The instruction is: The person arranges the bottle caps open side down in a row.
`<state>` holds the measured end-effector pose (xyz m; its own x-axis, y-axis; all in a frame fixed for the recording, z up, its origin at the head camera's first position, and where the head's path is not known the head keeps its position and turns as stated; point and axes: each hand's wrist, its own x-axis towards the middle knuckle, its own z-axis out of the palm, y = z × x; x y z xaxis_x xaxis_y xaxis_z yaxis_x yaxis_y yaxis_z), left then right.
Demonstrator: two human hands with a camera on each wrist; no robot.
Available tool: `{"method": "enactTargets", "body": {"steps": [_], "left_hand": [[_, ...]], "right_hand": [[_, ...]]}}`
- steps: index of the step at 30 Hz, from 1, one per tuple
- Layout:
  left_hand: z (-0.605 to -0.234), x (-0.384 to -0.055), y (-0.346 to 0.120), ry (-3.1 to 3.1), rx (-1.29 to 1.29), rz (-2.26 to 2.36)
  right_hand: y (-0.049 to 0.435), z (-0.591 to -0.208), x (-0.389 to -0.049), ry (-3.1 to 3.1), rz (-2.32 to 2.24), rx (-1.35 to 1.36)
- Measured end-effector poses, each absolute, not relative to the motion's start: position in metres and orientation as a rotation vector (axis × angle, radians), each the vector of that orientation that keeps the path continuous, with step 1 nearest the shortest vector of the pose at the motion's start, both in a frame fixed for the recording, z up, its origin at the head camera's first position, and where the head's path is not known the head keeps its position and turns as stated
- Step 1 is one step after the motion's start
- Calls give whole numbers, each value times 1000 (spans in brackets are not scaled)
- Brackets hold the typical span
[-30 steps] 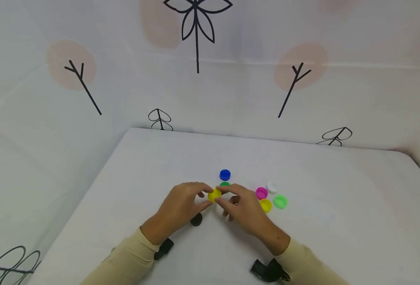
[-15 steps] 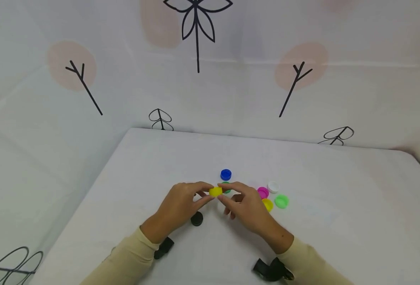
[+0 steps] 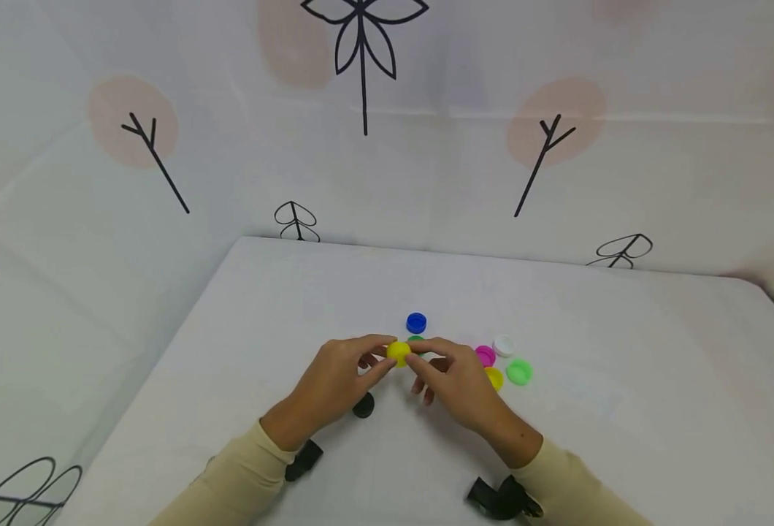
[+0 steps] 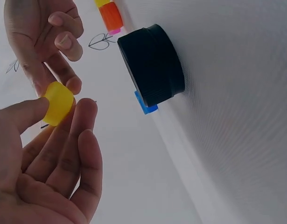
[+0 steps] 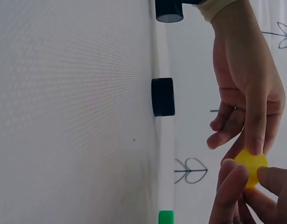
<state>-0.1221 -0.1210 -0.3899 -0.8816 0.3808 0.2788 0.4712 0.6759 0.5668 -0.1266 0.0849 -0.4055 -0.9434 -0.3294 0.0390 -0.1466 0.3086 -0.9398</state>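
Between my two hands, above the table, is a yellow bottle cap [image 3: 399, 354], round side facing the head camera. My left hand [image 3: 331, 380] pinches its left side between thumb and index finger. The right hand [image 3: 456, 380] pinches the opposite side the same way, its other fingers loosely curled. In the left wrist view the yellow cap [image 4: 58, 103] sits at the left thumb tip; the right wrist view shows the cap [image 5: 251, 167] between both hands' fingertips. A black cap [image 3: 363, 405] lies below the left hand, and a green cap [image 3: 416, 340] is partly hidden behind the right fingers.
A blue cap [image 3: 416, 323] lies beyond the hands. To the right are a magenta cap [image 3: 485, 356], a white cap [image 3: 504, 345], a light green cap [image 3: 519, 372] and another yellow cap [image 3: 494, 378]. Black wrist-camera pieces [image 3: 502, 499] hang by both sleeves. A patterned cloth rises behind the table.
The yellow cap has been turned in the fingers: round side showing, then its side wall, now the round side again. Both hands have shifted slightly right and keep their pinch.
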Motion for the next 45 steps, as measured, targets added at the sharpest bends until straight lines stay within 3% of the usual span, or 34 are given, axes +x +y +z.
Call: {"method": "enactTargets", "body": {"steps": [11, 45], "left_hand": [[-387, -121, -120, -2764, -730, -932], [-385, -126, -132, -3055, -819, -816]], "right_hand": [[83, -402, -126, 2384, -1745, -361], [86, -405, -126, 2501, -1268, -670]]}}
